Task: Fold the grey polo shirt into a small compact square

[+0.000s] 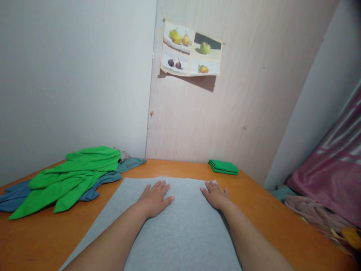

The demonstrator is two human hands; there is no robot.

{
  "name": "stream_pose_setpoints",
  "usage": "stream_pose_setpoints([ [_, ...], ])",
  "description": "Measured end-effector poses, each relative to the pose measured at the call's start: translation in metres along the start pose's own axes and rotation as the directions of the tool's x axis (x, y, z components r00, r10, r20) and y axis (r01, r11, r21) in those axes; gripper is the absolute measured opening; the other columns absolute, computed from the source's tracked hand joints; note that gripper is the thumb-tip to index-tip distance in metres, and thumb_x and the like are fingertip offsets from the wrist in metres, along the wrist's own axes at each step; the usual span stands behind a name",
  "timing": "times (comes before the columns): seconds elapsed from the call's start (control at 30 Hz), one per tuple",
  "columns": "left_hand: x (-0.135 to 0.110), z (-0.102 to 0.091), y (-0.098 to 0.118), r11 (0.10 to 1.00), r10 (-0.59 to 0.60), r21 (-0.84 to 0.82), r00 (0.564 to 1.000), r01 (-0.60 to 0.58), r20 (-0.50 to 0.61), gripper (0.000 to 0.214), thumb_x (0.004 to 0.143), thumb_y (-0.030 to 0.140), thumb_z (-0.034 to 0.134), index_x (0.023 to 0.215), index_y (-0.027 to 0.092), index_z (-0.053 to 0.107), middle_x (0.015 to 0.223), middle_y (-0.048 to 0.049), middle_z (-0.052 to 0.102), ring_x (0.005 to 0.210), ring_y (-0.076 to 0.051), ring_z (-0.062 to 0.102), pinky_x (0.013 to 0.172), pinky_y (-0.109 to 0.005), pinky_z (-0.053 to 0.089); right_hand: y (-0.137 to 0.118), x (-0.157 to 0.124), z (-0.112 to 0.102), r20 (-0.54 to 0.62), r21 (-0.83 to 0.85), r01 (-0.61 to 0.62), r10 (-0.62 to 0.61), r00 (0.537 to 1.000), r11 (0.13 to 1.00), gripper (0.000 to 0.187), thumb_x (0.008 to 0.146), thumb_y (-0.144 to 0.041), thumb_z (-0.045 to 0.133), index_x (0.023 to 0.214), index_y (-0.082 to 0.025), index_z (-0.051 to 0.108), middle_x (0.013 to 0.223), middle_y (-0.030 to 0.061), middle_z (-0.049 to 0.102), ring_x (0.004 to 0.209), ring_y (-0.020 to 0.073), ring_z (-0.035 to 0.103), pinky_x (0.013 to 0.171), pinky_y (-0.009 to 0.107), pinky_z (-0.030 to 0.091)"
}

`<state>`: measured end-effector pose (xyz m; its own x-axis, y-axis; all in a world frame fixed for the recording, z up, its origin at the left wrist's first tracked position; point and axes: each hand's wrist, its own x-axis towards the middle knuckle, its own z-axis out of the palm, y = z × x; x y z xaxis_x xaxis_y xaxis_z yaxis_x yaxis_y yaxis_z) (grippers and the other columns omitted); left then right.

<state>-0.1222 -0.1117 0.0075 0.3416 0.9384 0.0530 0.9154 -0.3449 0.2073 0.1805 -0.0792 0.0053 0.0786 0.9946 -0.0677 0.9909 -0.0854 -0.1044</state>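
A grey cloth (180,233) lies spread flat on the orange table (270,210) in front of me. My left hand (155,197) rests palm down on the cloth near its far edge, fingers stretched out. My right hand (216,194) lies flat on the cloth too, close to its far right corner, fingers extended. Neither hand holds anything.
A loose pile of green cloths (70,177) lies over blue cloths (17,197) at the table's left. A folded green cloth (223,166) sits at the far right by the wooden wall. A fruit picture (191,49) hangs above. Pink bedding (329,177) lies right of the table.
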Motion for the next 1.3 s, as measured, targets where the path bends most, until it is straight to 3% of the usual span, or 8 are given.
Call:
stream_pose_setpoints([
  [0.17,-0.001,0.000,0.000,1.000,-0.004,-0.002,1.000,0.004,0.001,0.076,0.093,0.070,0.023,0.153,0.023,0.034,0.162,-0.0076,0.019,0.150,-0.028,0.012,0.118,-0.057,0.012,0.010,0.002,0.000,-0.090,0.009,-0.137,0.137,0.986,0.991,0.074,0.096,-0.059,0.016,0.152,-0.013,0.032,0.161,0.0161,0.024,0.149,0.0360,0.014,0.110,0.072,0.006],
  [0.27,0.000,0.000,0.000,1.000,0.002,-0.003,1.000,-0.002,0.005,0.077,0.094,0.070,0.023,0.153,0.022,0.034,0.162,-0.0082,0.019,0.150,-0.028,0.013,0.118,-0.058,0.011,0.004,0.000,-0.002,-0.123,0.004,-0.118,0.118,0.985,0.993,0.074,0.097,-0.057,0.018,0.153,-0.011,0.030,0.161,0.0176,0.023,0.149,0.0344,0.011,0.114,0.066,0.005],
  [0.37,0.000,0.001,0.000,1.000,0.007,0.001,1.000,-0.007,0.003,0.077,0.093,0.070,0.022,0.153,0.022,0.034,0.162,-0.0086,0.019,0.150,-0.029,0.012,0.118,-0.059,0.011,-0.015,-0.008,-0.001,-0.153,0.038,0.058,-0.052,0.987,0.998,0.074,0.097,-0.059,0.020,0.154,-0.013,0.029,0.162,0.0135,0.021,0.151,0.0284,0.010,0.119,0.052,0.008],
  [0.5,0.000,0.001,0.001,1.000,0.002,-0.001,1.000,-0.002,0.001,0.078,0.093,0.071,0.022,0.153,0.023,0.033,0.162,-0.0084,0.019,0.150,-0.030,0.011,0.118,-0.059,0.011,-0.044,-0.023,0.004,-0.107,0.114,0.377,-0.366,0.924,0.919,0.077,0.095,-0.068,0.021,0.156,-0.020,0.025,0.164,0.0089,0.016,0.151,0.0253,0.006,0.120,0.048,0.006],
  [0.63,-0.001,0.000,0.003,1.000,0.006,-0.001,1.000,-0.006,-0.002,0.077,0.094,0.070,0.022,0.153,0.022,0.034,0.162,-0.0085,0.020,0.150,-0.029,0.012,0.117,-0.059,0.011,-0.056,-0.028,0.006,0.003,0.124,0.445,-0.449,0.894,0.887,0.077,0.093,-0.072,0.018,0.156,-0.028,0.024,0.164,0.0045,0.013,0.151,0.0262,0.005,0.119,0.053,0.003],
  [1.03,0.001,0.001,-0.001,1.000,0.005,0.011,1.000,-0.005,0.005,0.079,0.093,0.072,0.020,0.153,0.022,0.034,0.162,-0.0079,0.017,0.150,-0.028,0.012,0.117,-0.059,0.011,-0.012,0.002,0.002,-0.010,0.035,0.084,-0.084,0.996,0.996,0.073,0.094,-0.068,0.016,0.155,-0.029,0.026,0.163,0.0044,0.019,0.150,0.0293,0.014,0.114,0.065,0.005],
  [1.17,-0.001,0.000,0.000,1.000,0.005,0.004,1.000,-0.005,0.006,0.079,0.093,0.072,0.020,0.153,0.022,0.034,0.162,-0.0083,0.017,0.150,-0.028,0.012,0.118,-0.058,0.012,0.007,0.006,0.002,-0.052,0.006,-0.092,0.092,0.994,0.996,0.072,0.095,-0.063,0.014,0.154,-0.024,0.029,0.163,0.0078,0.022,0.149,0.0326,0.015,0.111,0.071,0.006],
  [1.3,0.000,0.000,0.001,1.000,0.009,0.000,1.000,-0.009,0.009,0.079,0.093,0.072,0.020,0.153,0.022,0.034,0.162,-0.0085,0.018,0.150,-0.028,0.011,0.117,-0.059,0.012,0.006,0.001,-0.001,-0.099,0.004,-0.108,0.108,0.989,0.994,0.074,0.096,-0.062,0.015,0.153,-0.017,0.032,0.161,0.0136,0.024,0.149,0.0352,0.014,0.112,0.069,0.005],
])
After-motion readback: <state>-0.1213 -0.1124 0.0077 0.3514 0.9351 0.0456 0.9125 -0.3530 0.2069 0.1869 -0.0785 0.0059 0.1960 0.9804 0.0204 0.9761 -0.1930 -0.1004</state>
